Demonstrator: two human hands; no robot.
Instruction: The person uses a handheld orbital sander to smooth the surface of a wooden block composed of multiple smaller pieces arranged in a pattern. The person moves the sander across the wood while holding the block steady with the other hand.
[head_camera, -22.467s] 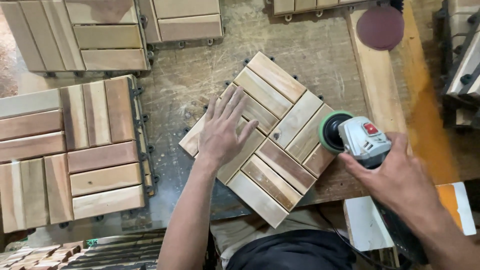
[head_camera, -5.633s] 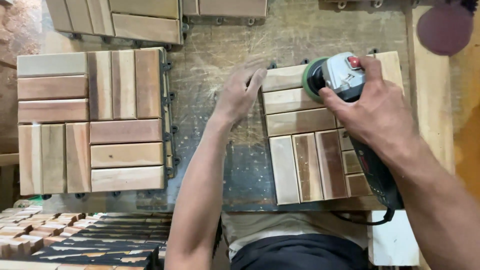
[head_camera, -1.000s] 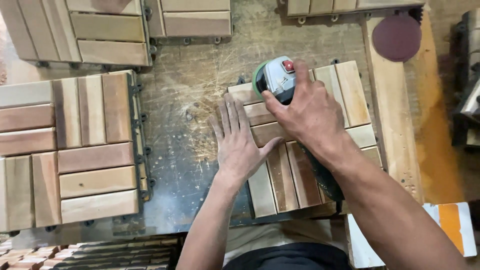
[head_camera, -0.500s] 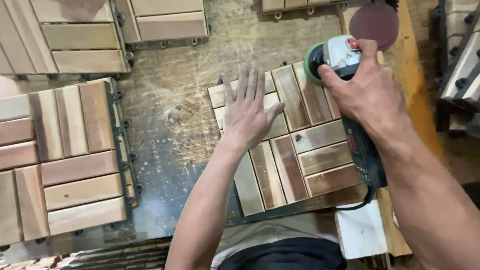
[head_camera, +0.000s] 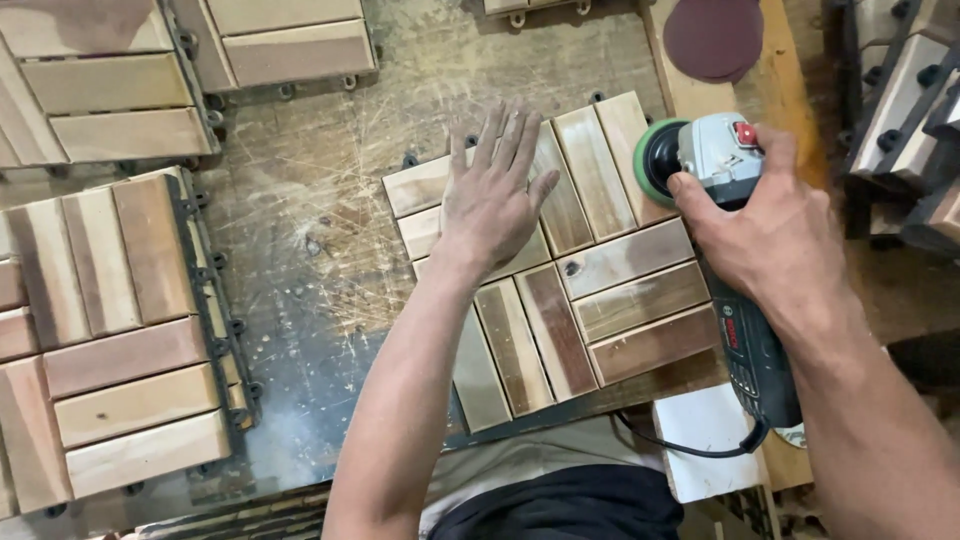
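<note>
My sander (head_camera: 715, 150) was grey with a red switch and green pad; the tile (head_camera: 570, 270) showed tan and reddish-brown slats in alternating blocks.

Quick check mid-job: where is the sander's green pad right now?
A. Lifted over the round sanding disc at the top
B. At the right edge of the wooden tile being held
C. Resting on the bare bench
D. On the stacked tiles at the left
B: the right hand holds the sander with its green pad at the right edge of the wooden tile, which the left hand presses flat.
</note>
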